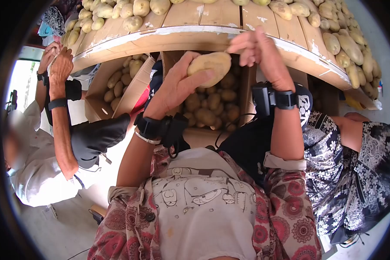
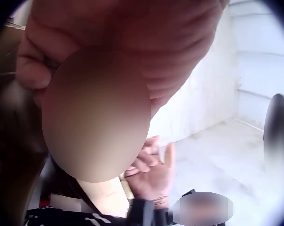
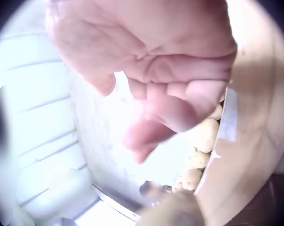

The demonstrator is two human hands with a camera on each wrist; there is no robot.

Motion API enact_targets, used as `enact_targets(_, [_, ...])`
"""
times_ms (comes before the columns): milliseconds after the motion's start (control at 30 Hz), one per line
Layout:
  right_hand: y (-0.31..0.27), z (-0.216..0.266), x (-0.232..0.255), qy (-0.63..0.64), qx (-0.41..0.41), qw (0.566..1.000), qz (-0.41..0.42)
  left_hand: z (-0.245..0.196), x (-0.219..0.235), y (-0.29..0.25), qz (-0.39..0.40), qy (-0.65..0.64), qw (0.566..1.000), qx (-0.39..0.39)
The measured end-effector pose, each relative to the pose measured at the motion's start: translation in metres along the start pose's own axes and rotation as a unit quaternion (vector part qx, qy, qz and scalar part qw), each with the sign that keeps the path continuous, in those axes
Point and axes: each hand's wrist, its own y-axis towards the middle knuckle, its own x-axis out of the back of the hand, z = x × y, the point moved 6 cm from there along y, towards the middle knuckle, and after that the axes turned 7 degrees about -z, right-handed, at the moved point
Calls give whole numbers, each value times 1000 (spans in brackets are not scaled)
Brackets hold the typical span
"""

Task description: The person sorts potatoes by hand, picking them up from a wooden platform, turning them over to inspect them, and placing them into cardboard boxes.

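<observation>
A large yellowish potato (image 1: 210,68) lies in the left hand (image 1: 175,86), gripped with the thumb along its near side, above a cardboard box of potatoes. In the left wrist view a blurred oval covers what the left hand (image 2: 128,42) has at its palm. Just right of the potato, the right hand (image 1: 264,54) is raised with loosely bent fingers and holds nothing. The right wrist view shows the right hand (image 3: 156,61) with its palm in sight and fingers slightly blurred; a blurred potato (image 3: 175,212) is below it.
A curved cardboard-covered ledge (image 1: 182,37) bears many potatoes across the top. Below it stand open boxes, one with potatoes (image 1: 212,102) under the hands and another (image 1: 119,82) to the left. People sit close on both sides; the left one's hands (image 1: 60,65) are raised near the ledge.
</observation>
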Motion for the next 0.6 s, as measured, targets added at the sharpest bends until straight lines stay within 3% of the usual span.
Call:
enact_targets(67, [3,12,20,151,39,987,35,38,5,2,36,63,992,105])
enact_targets(100, [2,11,25,150,38,987,35,55,4,0,36,61,992,106])
enact_targets(167, [0,16,33,362,52,930,37,98,1,-6,32,76,986,143])
enact_targets(200, [-1,13,37,390,51,918,57,118,-3,-9,32,78,986,143])
enact_targets(267, [-1,10,36,404,47,911,59,151,-21,-22,94,73,961,251])
enact_targets(300, [0,10,37,417,44,906,61,154,-28,-22,96,71,961,251])
enact_targets(367, [1,11,37,424,43,902,61,148,-49,-30,197,182,921,282])
enact_targets(500, [4,13,31,445,49,890,88,163,-80,-30,201,201,906,315])
enact_targets(600, [4,10,31,448,38,890,71,211,-98,-35,157,118,910,366])
